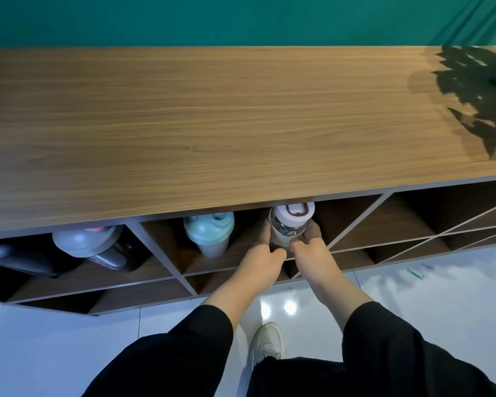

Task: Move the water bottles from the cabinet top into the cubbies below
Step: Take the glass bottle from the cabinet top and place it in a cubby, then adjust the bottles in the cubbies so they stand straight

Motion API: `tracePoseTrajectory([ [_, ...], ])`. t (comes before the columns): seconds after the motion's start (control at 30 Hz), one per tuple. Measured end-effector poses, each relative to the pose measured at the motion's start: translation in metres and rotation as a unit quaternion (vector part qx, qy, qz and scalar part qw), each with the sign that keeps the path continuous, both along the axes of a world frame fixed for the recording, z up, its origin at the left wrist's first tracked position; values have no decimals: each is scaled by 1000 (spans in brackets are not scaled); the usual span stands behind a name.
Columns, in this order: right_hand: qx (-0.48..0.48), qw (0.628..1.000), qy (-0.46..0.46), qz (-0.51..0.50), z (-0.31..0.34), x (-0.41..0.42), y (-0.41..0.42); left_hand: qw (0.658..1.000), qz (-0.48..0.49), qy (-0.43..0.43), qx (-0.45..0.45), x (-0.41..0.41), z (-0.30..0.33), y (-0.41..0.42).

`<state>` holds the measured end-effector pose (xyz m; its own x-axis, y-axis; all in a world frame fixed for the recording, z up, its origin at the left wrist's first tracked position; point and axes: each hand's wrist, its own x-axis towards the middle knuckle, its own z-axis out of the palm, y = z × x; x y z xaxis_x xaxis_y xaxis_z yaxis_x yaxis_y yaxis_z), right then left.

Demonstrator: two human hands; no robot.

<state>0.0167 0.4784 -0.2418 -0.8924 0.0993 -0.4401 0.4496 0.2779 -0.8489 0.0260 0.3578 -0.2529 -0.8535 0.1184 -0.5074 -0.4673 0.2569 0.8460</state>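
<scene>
A clear bottle with a white and maroon lid (291, 222) stands in the middle cubby, just under the front edge of the wooden cabinet top (212, 124). My left hand (265, 253) and my right hand (308, 245) wrap its lower body from either side. To its left in the same cubby stands a bottle with a teal lid (209, 232). The cubby further left holds a grey-lidded bottle (83, 242) and a dark bottle (17, 257) lying down.
The cubby to the right (384, 224) has slanted dividers and nothing visible in it. A plant's shadow (476, 93) falls on the top's right end. White glossy floor (413, 296) lies below, with my white shoe (267, 342) on it. A green wall stands behind.
</scene>
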Motion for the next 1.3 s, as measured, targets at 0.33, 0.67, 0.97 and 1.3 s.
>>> tracePoseTrajectory([
  [0.33,52,991,-120,0,-6,2,4,996,52,-68,20,15,2,-5],
  [0.67,31,987,-3,158,0,-3,-36,958,281,-66,4,57,2,-60],
  [0.97,-39,967,23,251,-23,-10,-86,979,205,18,-10,47,10,-84],
  [1.3,25,970,-29,241,-24,9,-80,965,263,-8,10,13,8,-89],
])
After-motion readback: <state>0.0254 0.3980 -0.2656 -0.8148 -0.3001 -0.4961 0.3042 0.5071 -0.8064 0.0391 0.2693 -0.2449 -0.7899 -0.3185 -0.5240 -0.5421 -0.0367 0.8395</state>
